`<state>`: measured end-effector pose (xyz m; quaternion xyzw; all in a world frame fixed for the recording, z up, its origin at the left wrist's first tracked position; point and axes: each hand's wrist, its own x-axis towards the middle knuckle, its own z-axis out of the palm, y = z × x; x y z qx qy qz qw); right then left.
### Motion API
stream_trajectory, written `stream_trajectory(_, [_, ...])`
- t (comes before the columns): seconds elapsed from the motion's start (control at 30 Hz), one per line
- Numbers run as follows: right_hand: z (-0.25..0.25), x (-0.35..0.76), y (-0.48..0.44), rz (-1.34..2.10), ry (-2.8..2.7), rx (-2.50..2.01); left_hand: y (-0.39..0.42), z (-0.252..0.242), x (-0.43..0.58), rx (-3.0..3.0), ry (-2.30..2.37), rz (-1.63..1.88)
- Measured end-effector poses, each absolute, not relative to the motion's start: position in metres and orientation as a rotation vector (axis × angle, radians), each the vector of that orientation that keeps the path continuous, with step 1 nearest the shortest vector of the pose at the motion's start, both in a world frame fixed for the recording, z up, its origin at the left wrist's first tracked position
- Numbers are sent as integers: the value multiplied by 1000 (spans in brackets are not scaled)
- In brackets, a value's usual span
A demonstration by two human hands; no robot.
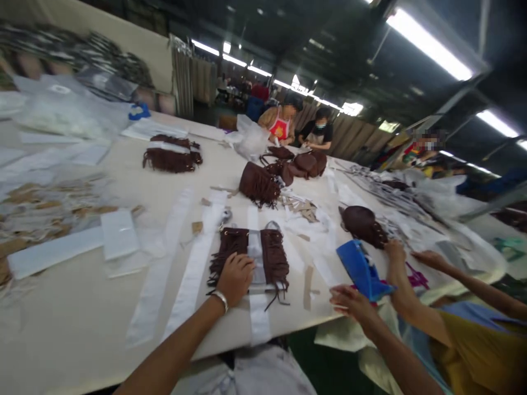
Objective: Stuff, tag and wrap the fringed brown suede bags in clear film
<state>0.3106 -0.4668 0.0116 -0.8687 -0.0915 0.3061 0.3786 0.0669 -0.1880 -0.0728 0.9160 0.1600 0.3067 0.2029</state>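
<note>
On the table in front of me lies a dark brown fringed bag (274, 258) with metal rings along its top. A pale strip (256, 258) crosses the bag's middle and another white length runs under it toward the table edge. My left hand (236, 277), with a bracelet on the wrist, rests flat on the bag's fringe, fingertips at the strip. To the right, over the table edge, my right hand (354, 304) is held with its fingers stretched apart and nothing visible in them. A blue packet (362, 271) is just beyond it; whether they touch I cannot tell.
At right, a co-worker's hands (395, 251) are by a brown round bag (362, 224). More brown bags (259, 184) and a fringed bag (173, 153) lie farther back. White strips (160, 269), paper scraps (45, 208) and plastic bags (66, 109) cover the left. Two people work opposite.
</note>
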Motion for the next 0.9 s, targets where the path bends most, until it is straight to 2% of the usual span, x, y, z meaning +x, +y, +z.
stream_trajectory(0.17, [11,236,-362,1119,-502,-1933,-189,-72,64,2513,450,828])
stream_trajectory(0.37, [-11,199,-273,1118,-484,-2046,-186,-74,63,2490,422,831])
stream_trajectory(0.7, [-39,206,-247,1022,-415,-2359,-185,-77,64,2453,424,842])
stream_trajectory(0.9, [-46,209,-240,1046,-434,-2368,-184,-78,64,2481,437,827])
